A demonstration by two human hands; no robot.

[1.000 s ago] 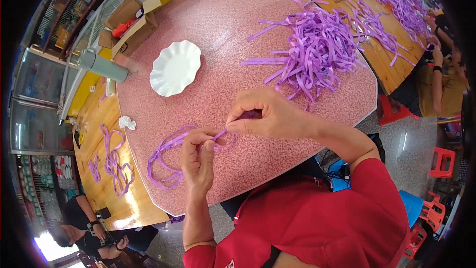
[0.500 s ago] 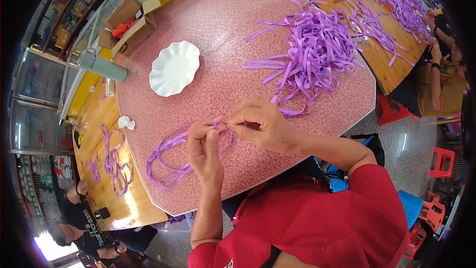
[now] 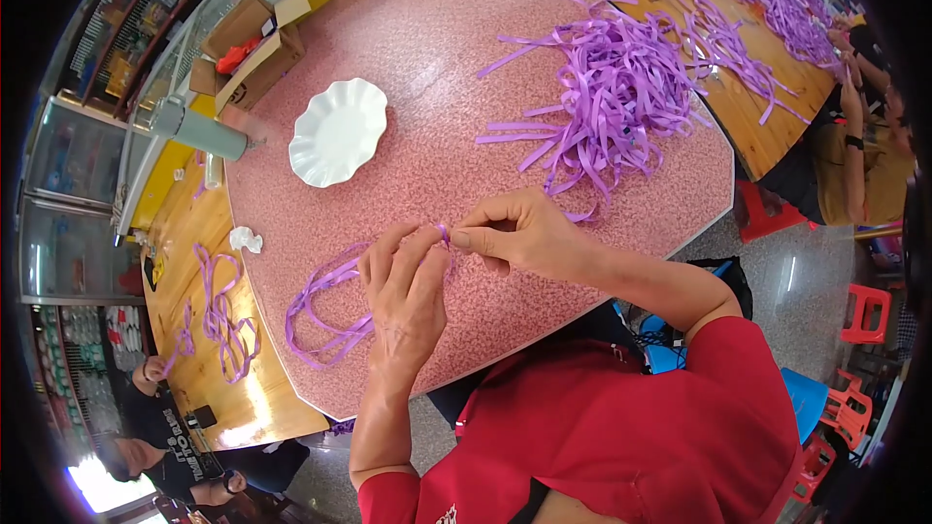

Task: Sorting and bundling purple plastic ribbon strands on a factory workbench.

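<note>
A long purple ribbon (image 3: 309, 305) lies in loose loops on the pink speckled table, one end rising to my fingers. My left hand (image 3: 403, 296) is closed around part of it, back of the hand upward. Thumb and forefinger of my right hand (image 3: 515, 233) pinch the same ribbon close to the left fingertips, where a small bunched bit shows between the hands. Beyond my right hand spreads a big tangled heap of purple ribbons (image 3: 626, 87). A white scalloped plate (image 3: 339, 132) stands farther off to the left.
An open cardboard box (image 3: 257, 53) and a pale green bottle (image 3: 204, 128) stand at the table's left edge, with crumpled tissue (image 3: 246, 239) nearer. More ribbons (image 3: 225, 330) lie on the wooden table at left. Co-workers sit at left and far right; red stools (image 3: 867, 313) stand on the floor.
My left hand has turned so its back faces up, its fingers now folded over the ribbon. My right hand has shifted slightly right, still pinching.
</note>
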